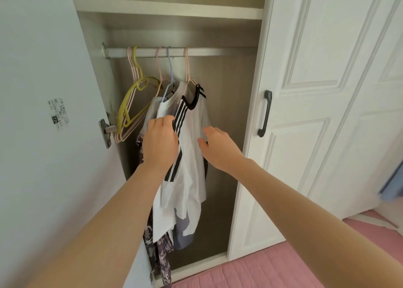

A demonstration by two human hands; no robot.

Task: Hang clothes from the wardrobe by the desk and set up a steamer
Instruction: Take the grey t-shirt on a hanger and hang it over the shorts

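Note:
A white T-shirt with black stripes point(192, 117) hangs on a pink hanger point(187, 69) from the wardrobe rail point(218, 52). Beside it hang another white shirt point(162, 109) on a blue hanger and a dark patterned garment point(159, 255) lower down. My left hand point(160, 143) rests against the striped shoulder, fingers curled over the fabric edge between the shirts. My right hand point(218, 148) hovers just right of the striped shirt, fingers apart, holding nothing. No steamer is in view.
Several empty yellow and pink hangers point(130, 109) hang at the rail's left end. The open left door point(43, 113) stands close on the left, a closed white door with a dark handle point(265, 113) on the right. A shelf point(170, 9) sits above. Pink bedding point(283, 270) lies below.

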